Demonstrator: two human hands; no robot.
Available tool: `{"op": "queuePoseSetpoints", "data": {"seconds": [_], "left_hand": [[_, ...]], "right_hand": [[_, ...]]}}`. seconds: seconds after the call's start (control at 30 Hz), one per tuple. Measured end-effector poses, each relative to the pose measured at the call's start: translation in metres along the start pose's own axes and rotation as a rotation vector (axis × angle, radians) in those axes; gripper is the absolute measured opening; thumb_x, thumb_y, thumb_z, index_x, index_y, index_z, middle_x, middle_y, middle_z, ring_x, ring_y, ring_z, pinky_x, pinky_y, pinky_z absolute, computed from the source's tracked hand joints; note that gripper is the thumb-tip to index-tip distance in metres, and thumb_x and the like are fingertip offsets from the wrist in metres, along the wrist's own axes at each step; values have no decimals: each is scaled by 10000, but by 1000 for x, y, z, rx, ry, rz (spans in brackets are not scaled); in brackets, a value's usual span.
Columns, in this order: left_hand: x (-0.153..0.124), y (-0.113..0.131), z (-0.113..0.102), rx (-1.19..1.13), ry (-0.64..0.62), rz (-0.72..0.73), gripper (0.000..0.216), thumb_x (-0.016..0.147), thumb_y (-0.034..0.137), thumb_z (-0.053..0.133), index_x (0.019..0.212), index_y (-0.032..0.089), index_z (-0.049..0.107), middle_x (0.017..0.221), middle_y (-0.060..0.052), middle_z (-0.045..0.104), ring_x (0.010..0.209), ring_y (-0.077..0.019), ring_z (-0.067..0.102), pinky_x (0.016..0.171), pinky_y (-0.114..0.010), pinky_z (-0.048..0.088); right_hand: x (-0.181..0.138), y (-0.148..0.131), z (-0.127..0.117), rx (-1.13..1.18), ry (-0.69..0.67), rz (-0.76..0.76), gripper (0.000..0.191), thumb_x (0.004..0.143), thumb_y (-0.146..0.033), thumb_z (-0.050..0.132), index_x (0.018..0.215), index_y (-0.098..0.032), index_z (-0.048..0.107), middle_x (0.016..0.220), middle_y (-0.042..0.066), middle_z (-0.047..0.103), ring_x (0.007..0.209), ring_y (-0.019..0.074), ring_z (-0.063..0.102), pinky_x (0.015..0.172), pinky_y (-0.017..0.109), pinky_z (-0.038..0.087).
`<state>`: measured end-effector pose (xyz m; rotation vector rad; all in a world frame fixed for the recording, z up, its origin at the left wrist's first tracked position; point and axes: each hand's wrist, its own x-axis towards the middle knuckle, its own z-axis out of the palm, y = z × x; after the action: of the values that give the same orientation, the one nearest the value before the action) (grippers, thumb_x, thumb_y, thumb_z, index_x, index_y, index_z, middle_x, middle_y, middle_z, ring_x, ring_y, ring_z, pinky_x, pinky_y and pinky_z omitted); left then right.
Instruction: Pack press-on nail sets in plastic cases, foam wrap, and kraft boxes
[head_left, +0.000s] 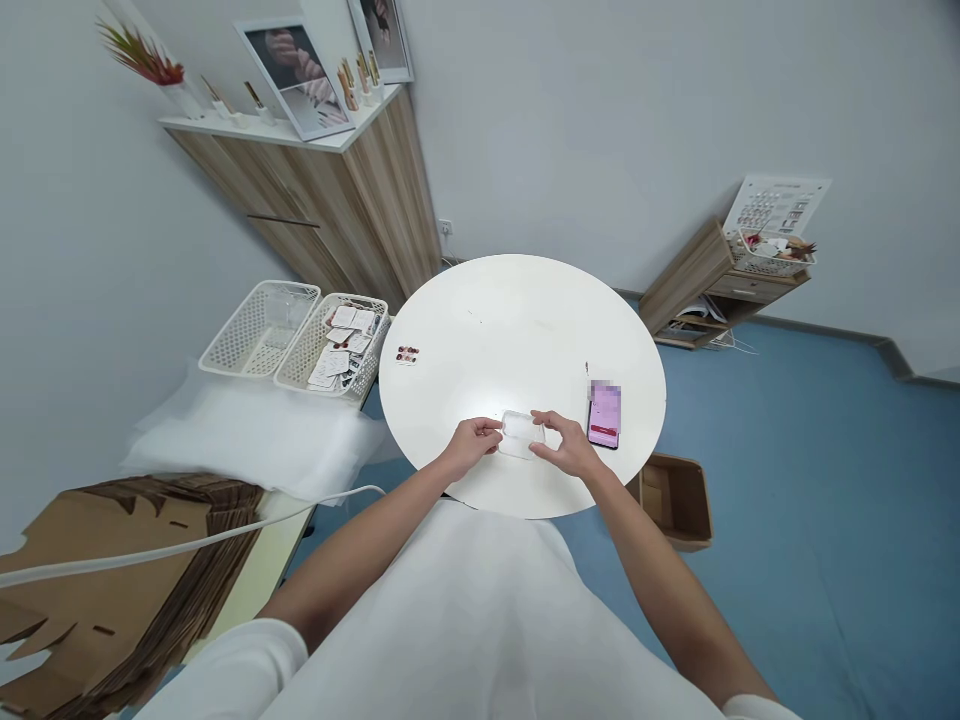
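Note:
Over the near part of a round white table (517,330), both hands grip a small clear plastic box (520,434). My left hand (474,441) pinches its left end with curled fingers. My right hand (568,445) grips its right end, thumb and fingers closed on the edge. The box looks empty, though its contents are hard to make out. A phone (604,414) with a pink screen lies just right of my right hand. A small card of dark red nail tips (407,354) lies at the table's left edge.
Two white mesh baskets (259,330) stand to the left, one holding several small packets (341,345). Flattened cardboard (112,570) lies at lower left. A brown box (679,497) sits on the blue floor. A wooden cabinet (330,190) and a low shelf (720,285) stand behind.

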<state>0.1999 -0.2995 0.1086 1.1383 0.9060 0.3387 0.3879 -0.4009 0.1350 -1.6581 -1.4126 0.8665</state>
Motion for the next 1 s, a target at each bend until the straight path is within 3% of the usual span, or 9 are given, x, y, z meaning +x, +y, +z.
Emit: {"op": "queuePoseSetpoints", "data": {"seconds": [0.1, 0.23, 0.53, 0.63, 0.8, 1.0], "left_hand": [[-4, -5, -2, 24, 32, 9, 314, 629, 296, 675, 893, 133, 623, 674, -9, 556, 613, -93, 528, 651, -289, 468], [-9, -10, -4, 58, 33, 17, 342, 627, 321, 678, 913, 139, 634, 699, -19, 582, 641, -103, 540, 664, -291, 465], [-5, -21, 0, 90, 47, 48, 354, 650, 350, 661, 934, 140, 639, 772, -44, 598, 680, -111, 547, 670, -279, 465], [-1, -25, 1, 91, 56, 48, 354, 650, 347, 662, 935, 139, 640, 768, -47, 594, 681, -113, 543, 673, -283, 468], [7, -35, 1, 88, 82, 6, 349, 654, 329, 655, 949, 143, 634, 756, -42, 594, 701, -121, 547, 702, -308, 477], [21, -50, 3, 126, 126, -73, 303, 664, 284, 635, 929, 137, 627, 708, -26, 591, 663, -114, 542, 698, -311, 476]], "right_hand": [[11, 2, 2, 65, 73, 131, 335, 771, -480, 462, 965, -237, 587, 1131, 63, 582, 1025, 224, 537, 851, 401, 426], [28, 11, 7, 212, 159, 284, 482, 821, -553, 288, 854, -202, 618, 1017, 79, 622, 949, 212, 571, 780, 370, 456], [39, 39, 16, 382, 96, 401, 499, 806, -579, 301, 966, -207, 593, 997, 86, 632, 756, 170, 603, 629, 308, 494], [30, 50, 21, 412, 106, 408, 489, 824, -545, 289, 1067, -212, 552, 1021, 85, 618, 727, 159, 611, 610, 299, 501], [-8, 67, 43, 346, 319, 405, 461, 818, -500, 335, 1154, -227, 496, 1029, 79, 593, 765, 163, 603, 626, 309, 504], [-37, 77, 73, 299, 264, 423, 471, 794, -485, 392, 1174, -224, 485, 1126, 88, 541, 876, 184, 577, 719, 354, 496]]}}
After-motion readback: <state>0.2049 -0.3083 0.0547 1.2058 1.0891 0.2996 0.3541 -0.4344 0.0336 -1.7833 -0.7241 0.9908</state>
